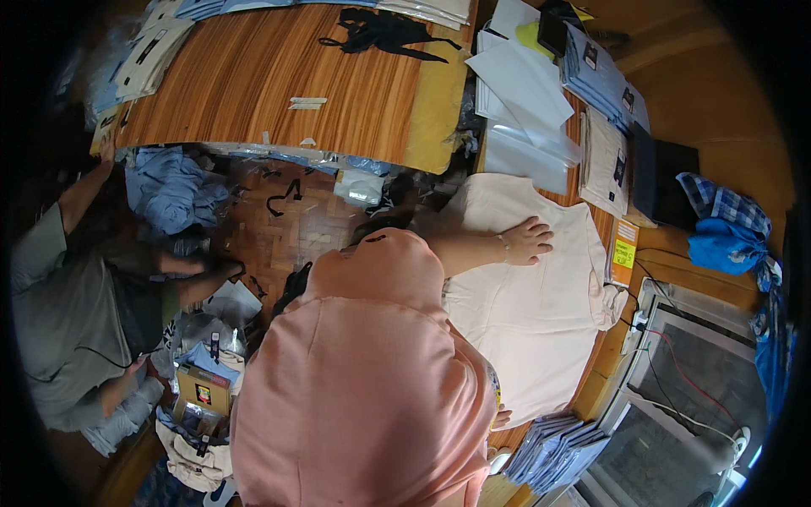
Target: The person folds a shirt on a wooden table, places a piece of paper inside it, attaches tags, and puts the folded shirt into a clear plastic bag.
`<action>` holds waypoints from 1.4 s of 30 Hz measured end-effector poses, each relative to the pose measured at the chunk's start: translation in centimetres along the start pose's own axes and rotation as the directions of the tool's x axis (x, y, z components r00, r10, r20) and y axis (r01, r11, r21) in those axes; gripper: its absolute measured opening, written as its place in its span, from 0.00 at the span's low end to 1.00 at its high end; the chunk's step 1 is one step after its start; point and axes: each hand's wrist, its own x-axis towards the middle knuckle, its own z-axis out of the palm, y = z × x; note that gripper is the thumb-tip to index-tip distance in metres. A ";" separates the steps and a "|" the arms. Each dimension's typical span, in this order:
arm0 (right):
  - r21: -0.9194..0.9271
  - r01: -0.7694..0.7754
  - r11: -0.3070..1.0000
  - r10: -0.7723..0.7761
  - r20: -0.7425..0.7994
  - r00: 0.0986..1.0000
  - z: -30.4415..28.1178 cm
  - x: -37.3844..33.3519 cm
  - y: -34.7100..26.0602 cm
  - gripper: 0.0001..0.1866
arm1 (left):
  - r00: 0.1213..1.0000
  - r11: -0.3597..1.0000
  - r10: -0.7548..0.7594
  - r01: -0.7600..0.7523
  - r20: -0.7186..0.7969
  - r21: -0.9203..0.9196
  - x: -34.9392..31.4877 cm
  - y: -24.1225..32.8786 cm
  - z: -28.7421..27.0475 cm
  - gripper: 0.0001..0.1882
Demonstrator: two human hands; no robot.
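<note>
A pale cream short-sleeved shirt lies spread over the table at the right. Pressed flat on its upper part is my left hand, fingers apart and a thin bracelet at the wrist. Only some fingers of my right hand show, at the shirt's lower edge beside my pink top; the rest is hidden behind it. These fingers look extended, and nothing shows in them. One sleeve of the shirt hangs toward the table's far right edge.
Clear plastic sleeves and folded cream shirts lie beyond the shirt. Packed blue shirts are stacked below it. A wood-grain table holds black straps. At left, a crouching person is near blue garments.
</note>
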 end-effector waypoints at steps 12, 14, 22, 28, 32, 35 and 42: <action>0.033 0.046 0.998 -0.047 0.024 0.999 0.3 -0.8 0.1 0.31 | 0.995 0.996 -0.085 0.085 -0.060 -0.001 1.6 -2.3 1.8 0.24; 0.165 0.168 0.972 -0.168 -0.015 0.986 1.4 0.7 3.3 0.32 | 0.996 0.993 -0.081 0.084 0.047 -0.078 3.2 -1.0 0.9 0.23; 0.068 -0.234 0.970 0.235 0.001 0.972 0.1 -2.0 1.6 0.32 | 0.960 0.975 -0.220 0.218 0.172 0.031 5.4 -4.7 -4.3 0.21; 0.188 -0.183 0.965 0.192 -0.029 0.981 0.9 -3.5 2.8 0.31 | 0.710 0.958 -0.123 0.268 0.694 -0.104 6.4 -7.2 -5.6 0.23; 0.266 -0.223 0.938 0.233 -0.006 0.972 0.6 -3.1 3.1 0.31 | 0.929 0.991 -0.112 0.133 0.353 -0.034 7.9 -5.8 -7.1 0.13; 0.416 -0.208 0.885 0.276 -0.109 0.955 -0.1 -1.6 1.5 0.31 | 0.996 0.987 0.035 -0.048 -0.088 -0.152 10.2 -5.1 -6.1 0.09; 0.390 0.256 0.885 -0.167 -0.246 0.955 -0.5 11.5 -4.7 0.26 | 0.856 0.861 0.424 -0.280 0.294 -0.425 16.7 -4.4 5.8 0.15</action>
